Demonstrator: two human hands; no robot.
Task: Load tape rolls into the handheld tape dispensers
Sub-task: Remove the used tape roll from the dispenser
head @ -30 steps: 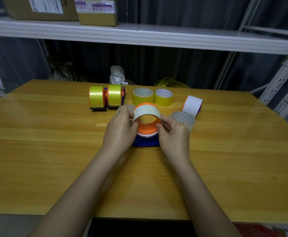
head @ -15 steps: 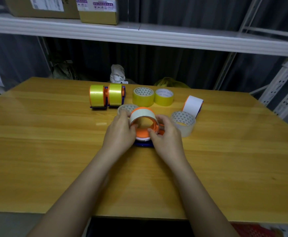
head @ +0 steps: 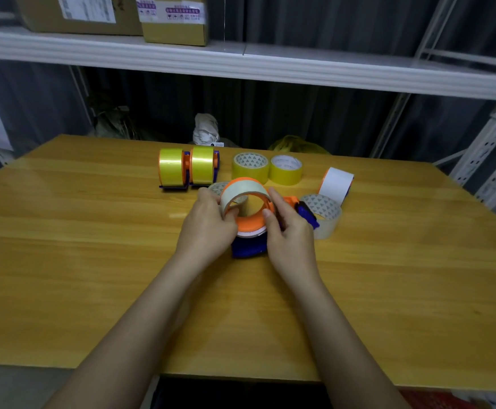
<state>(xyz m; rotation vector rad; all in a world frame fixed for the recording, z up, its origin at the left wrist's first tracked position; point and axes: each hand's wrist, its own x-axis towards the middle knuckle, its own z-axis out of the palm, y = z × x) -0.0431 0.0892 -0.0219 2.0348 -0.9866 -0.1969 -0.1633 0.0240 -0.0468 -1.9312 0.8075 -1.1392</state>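
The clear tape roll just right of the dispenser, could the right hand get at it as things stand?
Probably yes, once it lets go. The clear roll lies flat on the table beside the right hand, with nothing between them. But that hand now grips the dispenser, so it would have to release first.

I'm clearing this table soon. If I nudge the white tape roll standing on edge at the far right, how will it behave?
The white tape roll stands on its curved rim, so it would probably roll or topple. It looks rigid. The clear roll beside it might stop it.
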